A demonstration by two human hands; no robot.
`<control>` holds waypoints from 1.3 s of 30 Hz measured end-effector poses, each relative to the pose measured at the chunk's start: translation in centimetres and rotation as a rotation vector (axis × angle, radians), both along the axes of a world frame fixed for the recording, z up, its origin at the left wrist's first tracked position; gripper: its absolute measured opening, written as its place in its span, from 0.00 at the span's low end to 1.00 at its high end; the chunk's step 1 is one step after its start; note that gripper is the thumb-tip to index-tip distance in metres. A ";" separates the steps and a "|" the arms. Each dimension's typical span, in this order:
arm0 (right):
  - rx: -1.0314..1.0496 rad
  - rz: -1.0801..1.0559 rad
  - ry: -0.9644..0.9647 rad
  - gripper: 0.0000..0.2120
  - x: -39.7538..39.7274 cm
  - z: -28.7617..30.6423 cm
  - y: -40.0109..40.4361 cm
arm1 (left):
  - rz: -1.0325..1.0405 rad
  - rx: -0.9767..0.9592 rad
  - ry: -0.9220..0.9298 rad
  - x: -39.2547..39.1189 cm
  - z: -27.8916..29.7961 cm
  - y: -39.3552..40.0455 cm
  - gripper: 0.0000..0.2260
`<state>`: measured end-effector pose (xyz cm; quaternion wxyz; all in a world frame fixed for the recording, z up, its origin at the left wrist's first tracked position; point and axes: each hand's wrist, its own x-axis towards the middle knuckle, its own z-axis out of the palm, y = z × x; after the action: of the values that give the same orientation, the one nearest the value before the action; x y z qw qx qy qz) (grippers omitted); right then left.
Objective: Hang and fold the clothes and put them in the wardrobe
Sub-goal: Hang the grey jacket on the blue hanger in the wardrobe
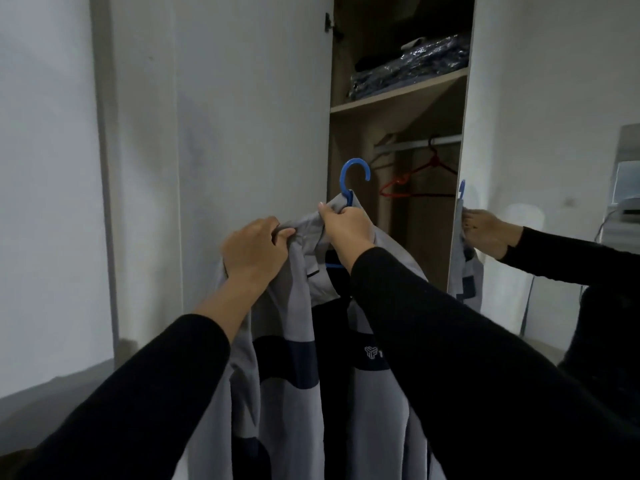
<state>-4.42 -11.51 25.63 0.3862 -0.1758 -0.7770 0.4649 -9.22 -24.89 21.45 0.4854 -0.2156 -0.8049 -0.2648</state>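
Note:
A grey jacket [284, 341] with dark blue bands hangs open in front of me on a blue hanger [349, 174], whose hook sticks up above the collar. My left hand [254, 251] grips the jacket's left shoulder. My right hand [346, 225] pinches the collar at the base of the hanger's hook. Both are held up in front of the open wardrobe [398, 98]. The hanger's arms are mostly hidden inside the jacket.
Inside the wardrobe a rail [419, 144] carries an empty red hanger [415, 181]. The shelf above holds folded dark clothes in plastic [408, 67]. The open wardrobe door [249, 150] stands left. A mirrored surface [540, 168] at right reflects my hand and the jacket.

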 end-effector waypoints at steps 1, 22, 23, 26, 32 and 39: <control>-0.037 0.006 0.000 0.16 -1.0 0.0 0.5 | -0.006 -0.014 0.006 -1.0 0.1 0.3 0.16; 0.101 -0.259 0.042 0.08 -23.6 2.3 9.4 | -0.209 -0.185 -0.163 -23.7 5.0 9.9 0.17; 0.101 -0.279 0.047 0.08 -23.5 2.5 9.8 | -0.205 -0.176 -0.172 -24.4 5.3 10.9 0.17; 0.120 -0.334 0.035 0.11 -23.1 3.0 11.7 | -0.210 -0.137 -0.160 -26.0 6.1 13.3 0.17; 0.173 -0.477 0.032 0.13 -23.2 4.4 17.4 | -0.230 -0.080 -0.138 -27.9 8.0 19.3 0.17; 0.189 -0.550 0.020 0.16 -22.8 8.2 25.9 | -0.202 -0.031 -0.120 -30.0 11.4 27.0 0.18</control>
<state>-27.18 14.37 33.85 0.5199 -0.3385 -0.7363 0.2702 -39.25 2.08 32.85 0.4037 -0.2869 -0.8106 -0.3125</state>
